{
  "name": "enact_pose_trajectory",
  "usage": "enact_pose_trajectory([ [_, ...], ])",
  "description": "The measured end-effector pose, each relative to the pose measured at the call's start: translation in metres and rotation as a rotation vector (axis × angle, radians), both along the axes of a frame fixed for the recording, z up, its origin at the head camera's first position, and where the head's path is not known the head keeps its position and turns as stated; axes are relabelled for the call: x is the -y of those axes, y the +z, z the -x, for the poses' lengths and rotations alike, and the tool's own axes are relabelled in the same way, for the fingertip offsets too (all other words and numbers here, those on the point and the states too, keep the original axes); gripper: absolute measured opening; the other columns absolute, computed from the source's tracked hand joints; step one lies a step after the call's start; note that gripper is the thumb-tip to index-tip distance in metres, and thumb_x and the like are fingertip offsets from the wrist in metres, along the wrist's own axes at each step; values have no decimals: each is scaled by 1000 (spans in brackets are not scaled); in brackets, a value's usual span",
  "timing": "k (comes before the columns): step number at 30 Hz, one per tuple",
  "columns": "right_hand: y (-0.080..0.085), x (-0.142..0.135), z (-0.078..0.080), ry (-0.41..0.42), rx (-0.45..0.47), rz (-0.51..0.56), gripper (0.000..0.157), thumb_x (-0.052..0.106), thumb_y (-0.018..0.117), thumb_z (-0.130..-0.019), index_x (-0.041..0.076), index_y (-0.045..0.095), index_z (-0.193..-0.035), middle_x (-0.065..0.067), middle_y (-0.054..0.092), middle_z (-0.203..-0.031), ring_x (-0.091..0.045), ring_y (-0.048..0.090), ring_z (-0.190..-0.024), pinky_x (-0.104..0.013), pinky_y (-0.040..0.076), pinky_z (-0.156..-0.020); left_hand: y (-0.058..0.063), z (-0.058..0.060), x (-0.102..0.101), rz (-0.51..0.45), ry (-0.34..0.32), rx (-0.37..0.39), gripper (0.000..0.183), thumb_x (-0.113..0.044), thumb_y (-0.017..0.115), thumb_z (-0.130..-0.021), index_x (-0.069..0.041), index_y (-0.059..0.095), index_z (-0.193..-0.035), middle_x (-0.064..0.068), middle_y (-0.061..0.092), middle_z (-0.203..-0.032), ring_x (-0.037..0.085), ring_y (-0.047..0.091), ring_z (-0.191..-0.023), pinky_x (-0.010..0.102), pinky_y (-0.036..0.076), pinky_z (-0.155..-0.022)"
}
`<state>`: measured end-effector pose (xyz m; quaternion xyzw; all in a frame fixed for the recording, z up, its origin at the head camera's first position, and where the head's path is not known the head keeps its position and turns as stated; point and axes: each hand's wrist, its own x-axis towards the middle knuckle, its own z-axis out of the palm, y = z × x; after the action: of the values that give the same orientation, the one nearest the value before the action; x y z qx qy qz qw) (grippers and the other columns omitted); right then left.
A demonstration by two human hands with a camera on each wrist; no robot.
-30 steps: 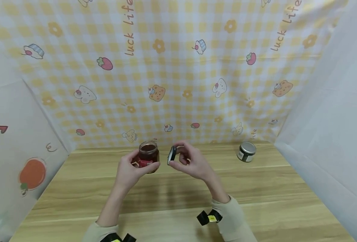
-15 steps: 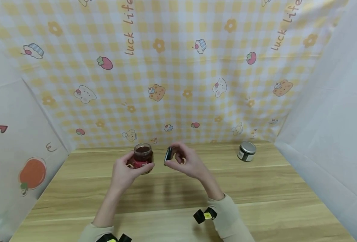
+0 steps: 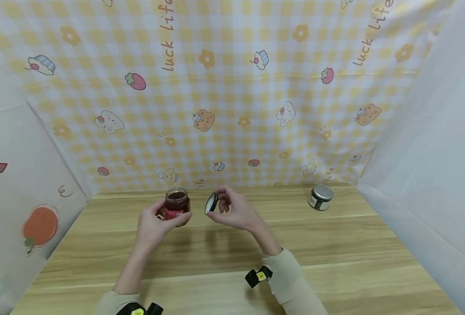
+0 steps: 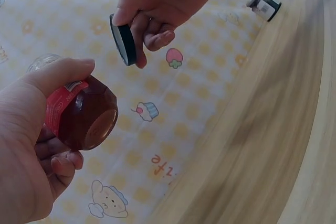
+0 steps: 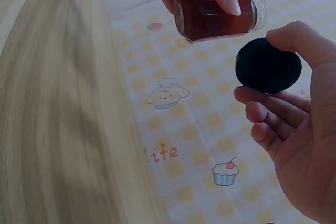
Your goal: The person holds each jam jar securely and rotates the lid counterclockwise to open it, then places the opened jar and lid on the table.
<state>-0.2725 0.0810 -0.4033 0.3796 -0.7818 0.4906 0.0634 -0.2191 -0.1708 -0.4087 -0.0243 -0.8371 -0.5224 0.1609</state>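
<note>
My left hand (image 3: 150, 227) grips a glass jar (image 3: 177, 202) of dark red-brown contents with a red label. The jar's mouth is uncovered and it is held upright above the table. To its right, my right hand (image 3: 236, 211) pinches a black lid (image 3: 211, 203) by its edge between thumb and fingers. The lid stands on edge, its pale inner side turned toward the jar, with a gap between the two. In the right wrist view the lid's black outer face (image 5: 268, 66) shows close to the jar's glass rim (image 5: 258, 8).
A second, short jar (image 3: 321, 197) with a silver lid and a pale label stands at the back right of the wooden table (image 3: 334, 262). A yellow checked cloth (image 3: 232, 96) hangs behind the table, and white sheets (image 3: 429, 166) flank it.
Both hands have moved left, carrying the jar and the lid. The lid has turned so that more of its inner side shows. The short jar has not moved.
</note>
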Motion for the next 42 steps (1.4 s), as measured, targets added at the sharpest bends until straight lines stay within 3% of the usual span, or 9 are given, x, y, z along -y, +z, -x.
enact_pose_trajectory([
  [7, -3, 12, 4, -9, 42, -66, 50, 17, 81, -82, 1, 54, -122, -3, 67, -93, -16, 61, -75, -24, 49, -66, -2, 3, 7, 7, 16, 24, 52, -37, 92, -74, -11, 73, -114, 8, 68, -93, 20, 57, -83, 28, 48, -64],
  [18, -14, 29, 10, -40, 118, -159, 57, 12, 83, -78, -1, 53, -124, -8, 67, -99, -13, 61, -77, -21, 50, -68, -10, 9, 20, 43, 23, 84, 59, -41, 90, -75, -9, 70, -121, 12, 71, -106, 21, 62, -94, 26, 51, -74],
  [23, -18, 39, 13, -65, 152, -221, 58, 11, 83, -76, 0, 53, -123, -7, 65, -100, -5, 57, -76, -20, 50, -70, -12, 11, 26, 40, 40, 115, 62, -43, 90, -75, -9, 69, -122, 12, 71, -108, 20, 63, -95, 26, 51, -75],
  [29, -26, 51, 16, -63, 203, -233, 57, 9, 85, -75, 0, 53, -122, -9, 67, -103, -5, 62, -79, -19, 52, -73, -16, 13, 31, 43, 46, 121, 59, -41, 89, -76, -7, 69, -121, 13, 70, -107, 20, 62, -95, 25, 51, -74],
  [35, -36, 62, 18, -71, 240, -285, 51, 13, 87, -77, 6, 55, -116, -4, 67, -100, -3, 61, -80, -19, 51, -73, -18, 13, 35, 83, 41, 127, 62, -41, 87, -79, -5, 66, -124, 16, 68, -115, 25, 61, -104, 31, 50, -81],
  [42, -42, 72, 20, -102, 245, -301, 51, 16, 89, -76, 5, 57, -114, -7, 65, -104, -7, 60, -84, -21, 50, -76, -24, 15, 41, 80, 42, 151, 66, -42, 86, -80, -1, 62, -127, 21, 66, -120, 31, 61, -111, 36, 49, -86],
])
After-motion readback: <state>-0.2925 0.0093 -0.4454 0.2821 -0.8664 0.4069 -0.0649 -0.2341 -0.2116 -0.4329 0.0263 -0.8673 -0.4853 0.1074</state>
